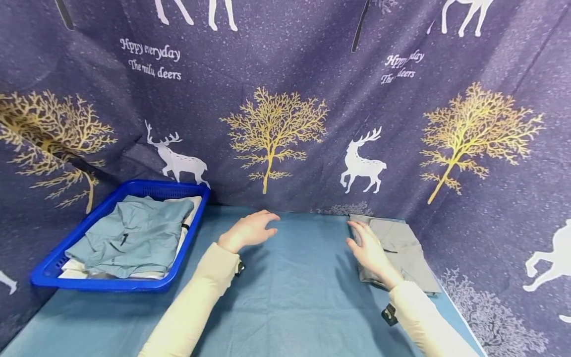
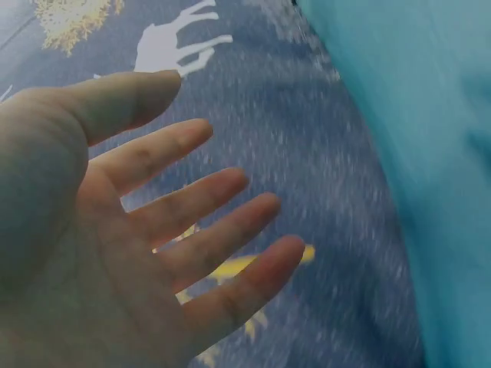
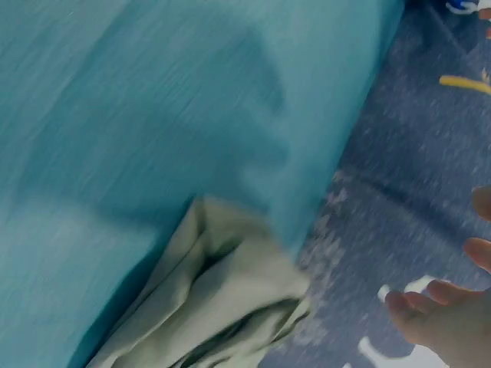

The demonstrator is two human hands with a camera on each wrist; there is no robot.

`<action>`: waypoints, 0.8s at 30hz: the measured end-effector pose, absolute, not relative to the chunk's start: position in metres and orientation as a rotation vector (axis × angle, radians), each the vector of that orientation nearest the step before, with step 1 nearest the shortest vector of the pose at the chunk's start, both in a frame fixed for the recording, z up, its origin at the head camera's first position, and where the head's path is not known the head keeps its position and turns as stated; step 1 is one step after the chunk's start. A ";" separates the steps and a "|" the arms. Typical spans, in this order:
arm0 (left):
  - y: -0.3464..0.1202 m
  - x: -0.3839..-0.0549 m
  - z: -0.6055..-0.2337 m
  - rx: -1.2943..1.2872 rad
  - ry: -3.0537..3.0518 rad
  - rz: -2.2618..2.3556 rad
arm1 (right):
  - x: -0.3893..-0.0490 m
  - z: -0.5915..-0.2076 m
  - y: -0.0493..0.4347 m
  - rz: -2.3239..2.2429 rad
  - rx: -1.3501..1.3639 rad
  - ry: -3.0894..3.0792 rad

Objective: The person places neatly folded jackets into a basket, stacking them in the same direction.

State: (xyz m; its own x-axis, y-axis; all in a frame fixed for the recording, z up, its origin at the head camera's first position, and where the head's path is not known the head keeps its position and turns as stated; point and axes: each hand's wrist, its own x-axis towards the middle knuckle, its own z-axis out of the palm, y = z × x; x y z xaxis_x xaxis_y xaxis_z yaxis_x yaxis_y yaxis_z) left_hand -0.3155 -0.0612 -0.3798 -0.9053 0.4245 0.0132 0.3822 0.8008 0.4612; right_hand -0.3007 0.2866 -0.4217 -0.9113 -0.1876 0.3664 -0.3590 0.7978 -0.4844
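My left hand (image 1: 251, 230) hovers over the blue-covered table, right of the basket, with nothing in it. In the left wrist view its fingers (image 2: 207, 238) are spread and nearly straight. My right hand (image 1: 369, 250) is in the air beside and partly in front of folded grey garments (image 1: 401, 243) at the table's right side, and holds nothing. The right wrist view shows a rumpled edge of the grey cloth (image 3: 222, 284), apart from the right hand's fingers (image 3: 430, 303). A blue-grey garment with a dark zip pull (image 1: 138, 233) lies on top in the basket.
The blue plastic basket (image 1: 111, 284) stands at the left, with cream cloth (image 1: 195, 208) under the blue-grey garment. A dark blue curtain (image 1: 294, 64) printed with deer and trees hangs behind the table (image 1: 285, 307). Its folds also close in the right side.
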 end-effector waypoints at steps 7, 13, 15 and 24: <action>-0.029 -0.320 -0.395 0.731 2.783 0.879 | -0.301 -0.433 0.326 0.757 0.380 -2.664; 0.003 -0.321 -0.405 0.835 2.706 0.999 | -0.302 -0.438 0.365 0.693 0.316 -2.706; 0.015 -0.322 -0.408 0.867 2.688 1.039 | -0.303 -0.437 0.377 0.674 0.294 -2.723; 0.068 -0.326 -0.425 0.851 2.594 1.221 | -0.309 -0.439 0.426 0.617 0.161 -2.811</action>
